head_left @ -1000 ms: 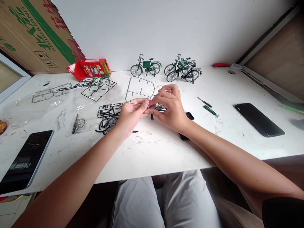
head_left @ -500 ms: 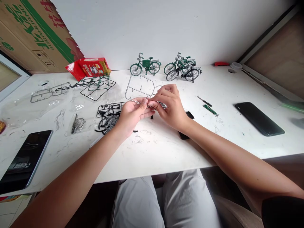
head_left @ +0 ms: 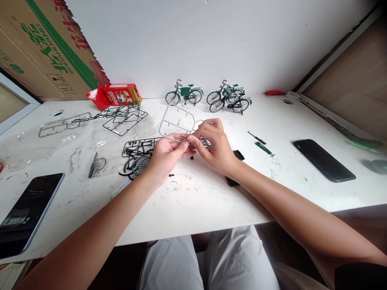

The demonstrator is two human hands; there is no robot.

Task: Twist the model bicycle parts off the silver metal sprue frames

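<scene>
A silver plastic sprue frame (head_left: 160, 123) with small parts on it is held up over the table. My left hand (head_left: 169, 155) pinches its lower edge between thumb and fingers. Close beside it, my right hand (head_left: 211, 145) grips the same frame, thumb and fingertips nearly meeting the left thumb. Exactly which part lies between the fingertips is hidden. Beneath and left of my left hand lie black bicycle model parts (head_left: 140, 165), wheels and a sprue. A black tray-like piece (head_left: 238, 155) shows partly behind my right forearm.
Assembled model bicycles stand at the wall, a green one (head_left: 184, 93) and a black one (head_left: 231, 104) among them. A screwdriver (head_left: 256, 137), green strips (head_left: 263, 148), and two phones (head_left: 325, 160) lie around. Empty sprues (head_left: 125, 121), plastic bags and a red box (head_left: 121, 94) are at left.
The whole view has shifted, so the scene sits slightly lower in the picture. Both hands keep their hold on the silver sprue, with hardly any movement of the fingers.
</scene>
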